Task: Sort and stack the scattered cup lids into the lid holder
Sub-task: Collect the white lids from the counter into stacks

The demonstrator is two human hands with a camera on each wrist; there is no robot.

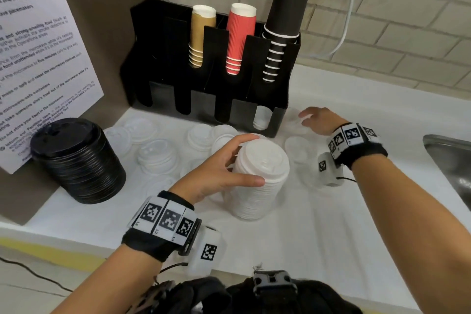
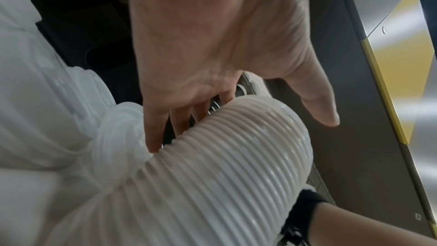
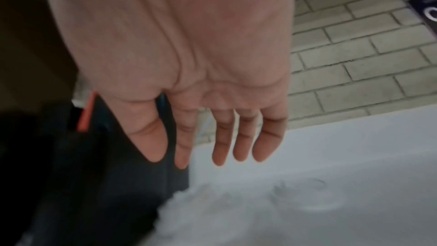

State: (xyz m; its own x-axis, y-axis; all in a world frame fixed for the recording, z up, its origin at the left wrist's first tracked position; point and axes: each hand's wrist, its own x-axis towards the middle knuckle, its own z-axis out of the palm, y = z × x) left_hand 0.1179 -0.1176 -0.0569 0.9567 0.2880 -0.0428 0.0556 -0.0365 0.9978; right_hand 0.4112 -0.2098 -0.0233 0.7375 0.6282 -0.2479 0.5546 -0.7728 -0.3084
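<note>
Three cup stacks (image 1: 239,41) in holder (image 1: 198,107), left fingers (image 2: 153,128) straight against lid stack (image 1: 260,186), right fingers (image 3: 222,137) spread.

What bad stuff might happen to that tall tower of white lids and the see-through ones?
1. The tall white lid stack has only the left hand loosely round it; a nudge might topple it onto the loose lids.
2. The clear lids near the right hand barely show on the white counter, so one may get missed or knocked toward the sink.
</note>
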